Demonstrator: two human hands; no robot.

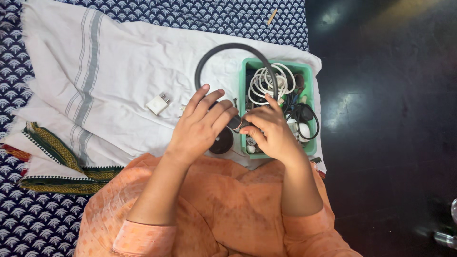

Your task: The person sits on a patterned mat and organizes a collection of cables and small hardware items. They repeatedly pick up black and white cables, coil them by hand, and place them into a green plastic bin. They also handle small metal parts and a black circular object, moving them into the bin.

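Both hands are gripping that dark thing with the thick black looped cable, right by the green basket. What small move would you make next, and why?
Probably lift it slightly toward the lap. The left hand and right hand hold the dark body over the green basket rim, while the black cable arches above the coiled white cable and could snag on it.

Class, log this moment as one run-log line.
left hand: grips black headphones | right hand: grips same headphones | green basket: cables | white charger plug: on cloth
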